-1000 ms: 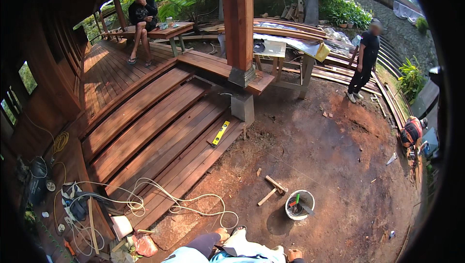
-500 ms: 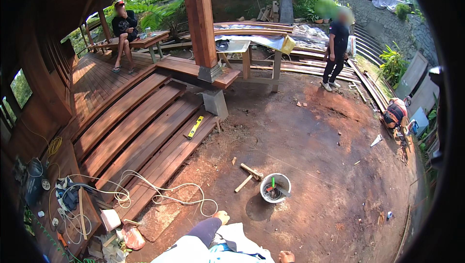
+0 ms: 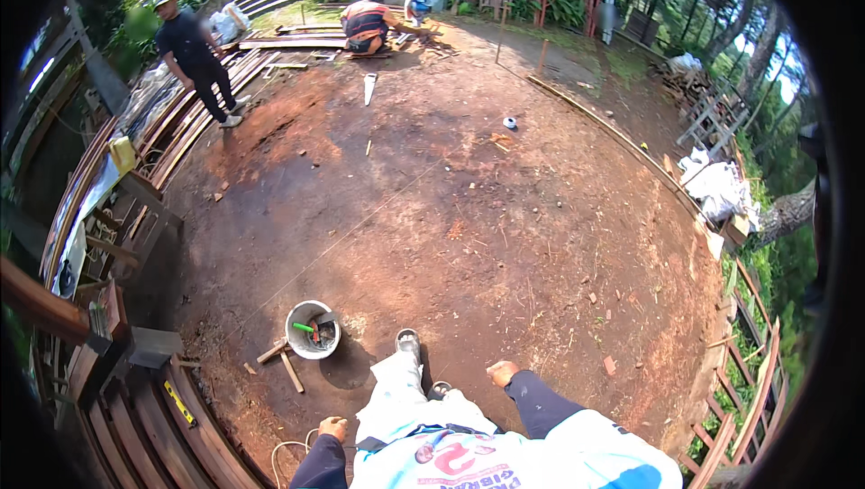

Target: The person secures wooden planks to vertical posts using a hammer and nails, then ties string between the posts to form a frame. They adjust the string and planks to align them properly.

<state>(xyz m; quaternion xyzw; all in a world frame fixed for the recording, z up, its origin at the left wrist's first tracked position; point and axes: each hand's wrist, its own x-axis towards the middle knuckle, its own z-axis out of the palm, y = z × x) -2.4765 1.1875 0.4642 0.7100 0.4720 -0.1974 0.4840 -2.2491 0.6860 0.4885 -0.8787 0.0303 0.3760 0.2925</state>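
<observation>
My left hand hangs low beside my body, fingers curled, with nothing seen in it. Farther forward on the other side is my right hand, also closed and touching nothing. A grey bucket stands on the dirt ahead and to the left. Inside it lies a tool with a green handle, beside a flat grey blade; the rest of the contents is unclear. Against the bucket's near left side rests a T-shaped wooden tool. The bucket is the nearest tool container to my hands.
Wooden steps with a yellow spirit level are at lower left. A thin string crosses the dirt. Farther off lie a handsaw and a small round roll. One person stands; another crouches by timber.
My view has swung right; the bucket and steps now sit farther left. The seated person has left the view, and the right side of the yard has come in. Both hands remain closed.
</observation>
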